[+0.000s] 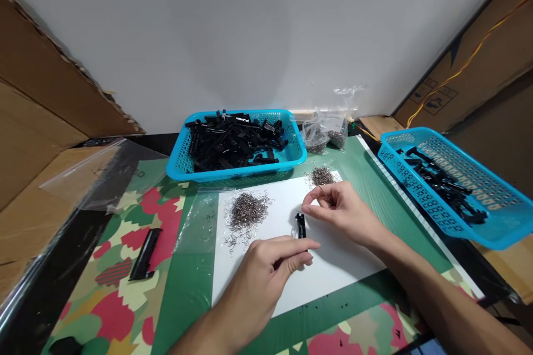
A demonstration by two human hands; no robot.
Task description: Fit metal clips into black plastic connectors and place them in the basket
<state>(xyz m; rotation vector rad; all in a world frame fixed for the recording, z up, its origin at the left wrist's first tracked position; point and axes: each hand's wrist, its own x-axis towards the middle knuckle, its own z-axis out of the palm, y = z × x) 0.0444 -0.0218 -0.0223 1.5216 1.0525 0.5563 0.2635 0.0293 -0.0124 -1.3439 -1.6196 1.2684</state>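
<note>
Pinched between the thumb and fingers of my left hand (275,266) is a small black plastic part (301,224), its far end sticking up over a white sheet (333,255). Just beyond that end is my right hand (339,208), thumb and forefinger pressed together; whatever they hold is too small to make out. A pile of tiny bent metal springs (249,209) lies on the sheet to the left. A smaller pile of similar springs (322,176) sits behind my right hand.
A blue basket (237,175) full of black parts stands at the back. Another blue basket (495,241) with fewer parts is at the right. Clear bags (328,130) of small metal pieces lean by the wall. One longer black piece (145,255) lies on the left.
</note>
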